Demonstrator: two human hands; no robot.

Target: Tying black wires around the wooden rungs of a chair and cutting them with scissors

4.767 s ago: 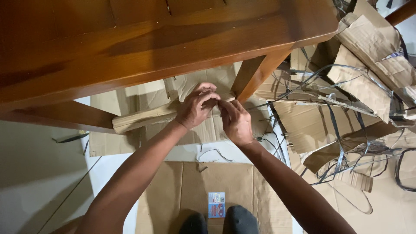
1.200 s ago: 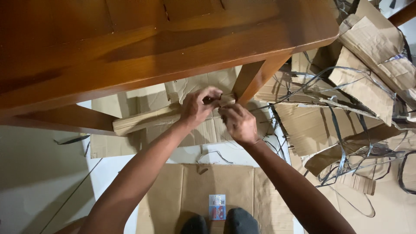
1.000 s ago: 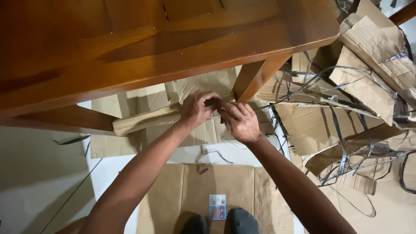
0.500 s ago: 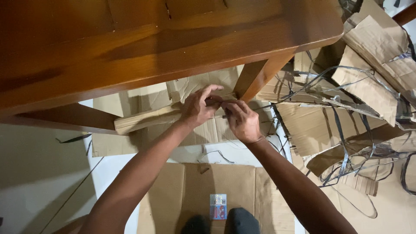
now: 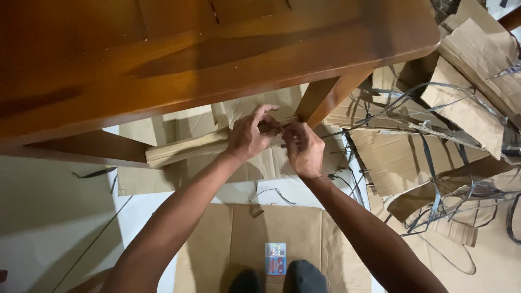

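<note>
**Cardboard wrap on the table leg**

Cardboard wrap runs along a rail just under the wooden tabletop, close beside the table leg. Your left hand is curled around the end of the wrap, thumb on top, likely to keep it steady. Your right hand is closed too, with its fingertips pinching something small at that same end. You cannot tell what it is. Below the table leg, a flat cardboard sheet lies on the floor. To the right of the table leg sits a pile of torn cardboard and black straps. No box or bin shows here.
</note>
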